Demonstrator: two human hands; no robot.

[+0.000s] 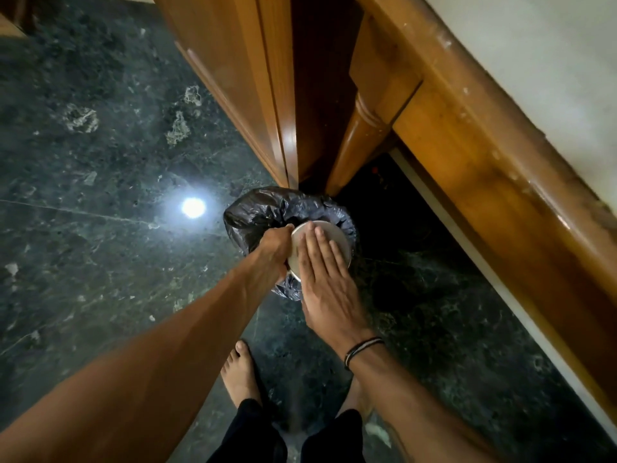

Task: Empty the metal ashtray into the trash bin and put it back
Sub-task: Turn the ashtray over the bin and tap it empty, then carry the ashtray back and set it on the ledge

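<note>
Metal ashtray (pixel 329 236) upended directly over the trash bin (pixel 267 208), left hand (pixel 273 245) clenched on its rim, right hand (pixel 320 279) flat and unclenched against its underside. Emptying step, apparently. Next: lifting away from the bin, turning upright, carrying back.

Dark green marble floor (pixel 83 155) across the left and bottom of the frame, bright light reflection (pixel 193 207) at centre left. Wooden cabinet door (pixel 233 78) at upper centre, turned wooden leg (pixel 359 145) beside it, long wooden frame rail (pixel 484 145) running diagonally down the right.
</note>
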